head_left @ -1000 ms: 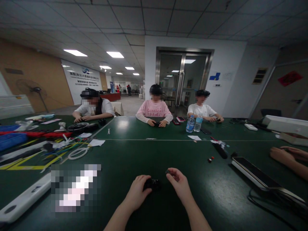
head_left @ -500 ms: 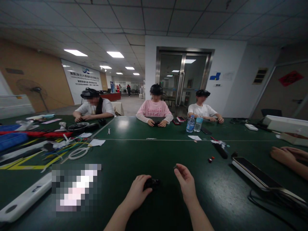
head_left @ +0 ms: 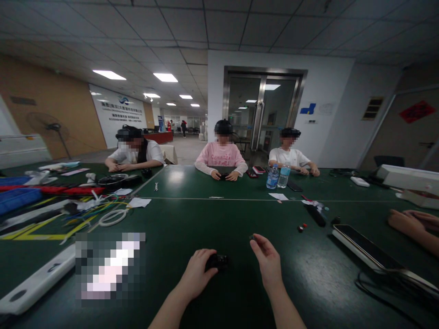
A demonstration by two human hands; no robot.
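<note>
My left hand (head_left: 200,273) rests on the green table, its fingers and thumb closed around one end of a small black object (head_left: 220,261). Shadow and the fingers hide what kind of object it is. To the right and a little above the tabletop, my right hand (head_left: 266,258) pinches a tiny dark piece (head_left: 253,237) between thumb and index finger. The piece is too small to name. A gap of bare table lies between the two hands.
On the left lie a white power strip (head_left: 41,278), a pixelated bright patch and loose cables (head_left: 113,217). To the right are a phone (head_left: 368,246) on a white block and black cords. Two water bottles (head_left: 277,176) stand farther back. Several people sit around the table.
Both hands keep almost the same pose. The whole view has shifted very slightly.
</note>
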